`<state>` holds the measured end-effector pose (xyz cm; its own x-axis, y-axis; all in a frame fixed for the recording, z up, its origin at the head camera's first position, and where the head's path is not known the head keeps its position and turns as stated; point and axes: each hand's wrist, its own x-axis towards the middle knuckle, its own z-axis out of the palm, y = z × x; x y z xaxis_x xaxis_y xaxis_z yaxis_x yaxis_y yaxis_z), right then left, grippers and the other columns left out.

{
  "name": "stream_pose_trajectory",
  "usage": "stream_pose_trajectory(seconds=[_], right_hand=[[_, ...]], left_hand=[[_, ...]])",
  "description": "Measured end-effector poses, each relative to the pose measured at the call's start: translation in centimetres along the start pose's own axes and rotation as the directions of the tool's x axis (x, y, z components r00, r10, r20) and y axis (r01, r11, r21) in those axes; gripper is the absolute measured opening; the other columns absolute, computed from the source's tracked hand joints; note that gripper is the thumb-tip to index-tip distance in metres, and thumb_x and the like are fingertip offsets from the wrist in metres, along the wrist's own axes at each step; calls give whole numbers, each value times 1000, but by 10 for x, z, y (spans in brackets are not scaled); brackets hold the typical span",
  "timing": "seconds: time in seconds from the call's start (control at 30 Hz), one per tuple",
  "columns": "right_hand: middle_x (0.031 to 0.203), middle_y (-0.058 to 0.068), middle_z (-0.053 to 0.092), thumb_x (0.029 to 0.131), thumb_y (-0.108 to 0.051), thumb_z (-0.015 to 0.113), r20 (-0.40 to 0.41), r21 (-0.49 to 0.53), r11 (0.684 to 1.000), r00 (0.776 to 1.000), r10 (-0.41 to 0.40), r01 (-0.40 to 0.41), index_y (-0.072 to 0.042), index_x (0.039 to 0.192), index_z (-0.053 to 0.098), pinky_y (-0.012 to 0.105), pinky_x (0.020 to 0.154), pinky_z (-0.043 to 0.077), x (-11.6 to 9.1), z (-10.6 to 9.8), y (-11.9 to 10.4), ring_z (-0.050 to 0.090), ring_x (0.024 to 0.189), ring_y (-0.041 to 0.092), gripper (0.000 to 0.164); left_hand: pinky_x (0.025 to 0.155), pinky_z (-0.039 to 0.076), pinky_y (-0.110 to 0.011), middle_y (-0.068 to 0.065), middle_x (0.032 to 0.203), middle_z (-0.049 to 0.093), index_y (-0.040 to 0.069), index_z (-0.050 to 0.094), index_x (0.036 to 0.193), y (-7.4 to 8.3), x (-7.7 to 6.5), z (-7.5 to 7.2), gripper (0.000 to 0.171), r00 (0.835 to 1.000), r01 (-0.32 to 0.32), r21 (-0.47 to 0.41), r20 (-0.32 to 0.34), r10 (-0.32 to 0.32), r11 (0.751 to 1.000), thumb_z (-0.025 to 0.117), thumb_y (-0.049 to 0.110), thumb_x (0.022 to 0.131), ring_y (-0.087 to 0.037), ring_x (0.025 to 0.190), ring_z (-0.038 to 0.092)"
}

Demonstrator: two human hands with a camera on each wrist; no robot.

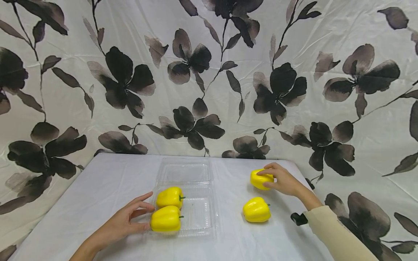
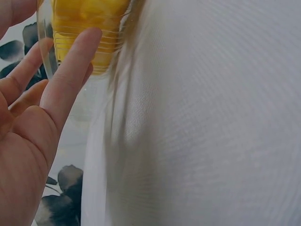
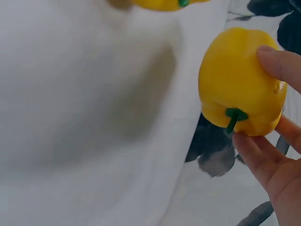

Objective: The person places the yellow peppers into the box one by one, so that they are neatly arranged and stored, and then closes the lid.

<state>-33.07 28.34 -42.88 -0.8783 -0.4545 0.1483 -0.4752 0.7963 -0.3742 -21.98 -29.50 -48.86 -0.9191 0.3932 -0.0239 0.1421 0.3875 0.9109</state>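
Two yellow bell peppers, a rear one (image 1: 169,197) and a front one (image 1: 165,218), lie side by side in the left half of a clear plastic clamshell container (image 1: 199,231). Its lid (image 1: 184,173) is folded back behind it. My left hand (image 1: 122,221) is at the container's left side, fingers spread and fairly straight; in the left wrist view a finger (image 2: 70,77) overlaps the ribbed clear wall. On the right, my right hand (image 1: 283,180) holds another yellow bell pepper (image 3: 240,77) between thumb and fingers, its green stem showing in the right wrist view.
One more yellow bell pepper (image 1: 256,210) lies on the white-covered table (image 1: 107,181), nearer than the held one. A small black object (image 1: 298,219) is at the table's right edge. A floral cloth (image 1: 238,119) hangs behind the table.
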Motion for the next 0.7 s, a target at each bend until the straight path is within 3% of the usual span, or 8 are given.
stream_pose_trajectory(seconds=[0.43, 0.7], right_hand=[[138, 15, 60, 93, -14, 83, -28, 16, 994, 994, -104, 104, -16, 132, 75, 45, 92, 53, 10, -6, -47, 57, 124, 34, 40], [139, 13, 60, 93, -17, 84, -3, 37, 987, 988, -158, 158, -18, 133, 75, 46, 93, 53, 17, -7, -75, 56, 122, 32, 40]], left_hand=[[112, 51, -49, -19, 176, 16, 9, 64, 132, 0, 1, 0, 50, 1000, -4, 5, 3, 4, 1000, 86, 28, 91, -53, 144, 46], [112, 50, -48, -21, 175, 17, 7, 64, 132, -1, 1, 0, 50, 1000, -21, 8, -1, 21, 1000, 87, 27, 91, -54, 144, 46]])
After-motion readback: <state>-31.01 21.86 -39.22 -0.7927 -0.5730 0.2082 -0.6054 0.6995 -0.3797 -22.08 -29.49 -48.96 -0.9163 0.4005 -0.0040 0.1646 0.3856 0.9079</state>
